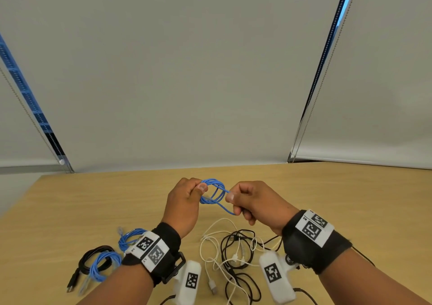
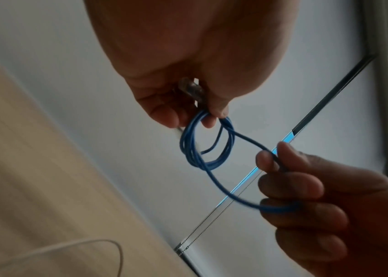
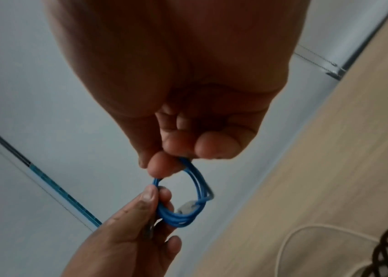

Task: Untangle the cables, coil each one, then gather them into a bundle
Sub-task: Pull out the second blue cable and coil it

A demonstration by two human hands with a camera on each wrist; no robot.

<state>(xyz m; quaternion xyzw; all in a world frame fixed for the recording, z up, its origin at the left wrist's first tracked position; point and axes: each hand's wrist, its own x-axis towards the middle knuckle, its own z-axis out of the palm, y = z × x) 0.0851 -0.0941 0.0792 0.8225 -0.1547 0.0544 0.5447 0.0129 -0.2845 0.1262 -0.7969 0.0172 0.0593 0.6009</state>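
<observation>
Above the middle of the wooden table (image 1: 327, 192) my left hand (image 1: 187, 202) pinches a small coil of blue cable (image 1: 214, 193) between thumb and fingers. My right hand (image 1: 247, 202) grips the loose tail of that same blue cable (image 2: 235, 200), which loops out of the coil (image 2: 202, 150). A clear plug (image 2: 189, 88) sits inside my left hand (image 2: 188, 105). In the right wrist view the blue coil (image 3: 181, 215) hangs between both hands, a clear plug (image 3: 185, 207) against it. A tangle of white cable (image 1: 210, 246) and black cable (image 1: 238, 253) lies on the table below my hands.
Near my left wrist lie two coiled blue cables (image 1: 129, 237) (image 1: 102, 265) and a coiled black cable (image 1: 91, 258). Grey roller blinds (image 1: 187, 71) hang behind the table's far edge. Bare wood stretches to the right of my hands.
</observation>
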